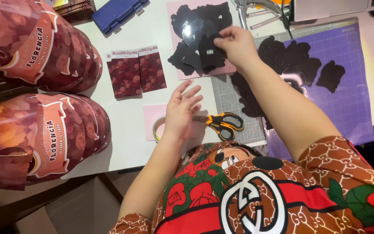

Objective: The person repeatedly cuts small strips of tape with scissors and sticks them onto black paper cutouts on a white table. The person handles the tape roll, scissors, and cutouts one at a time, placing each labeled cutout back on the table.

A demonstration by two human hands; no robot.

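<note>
My right hand (237,44) reaches forward and pinches a black cut-out paper shape (211,55) over a pink sheet (179,73) heaped with more black cut-outs (195,21). A round clear disc (191,31) lies among them. My left hand (182,110) hovers with fingers spread above the white table, just over a roll of tape (156,128) and next to yellow-and-black scissors (221,123). It holds nothing.
A purple cutting mat (351,86) at right carries more black cut-outs (330,76). Two floral printed cards (136,71) lie mid-table, a blue box (117,13) at the back. Stacks of floral printed pieces (44,47) stand at left. A grey cutting mat (232,99) lies under the scissors.
</note>
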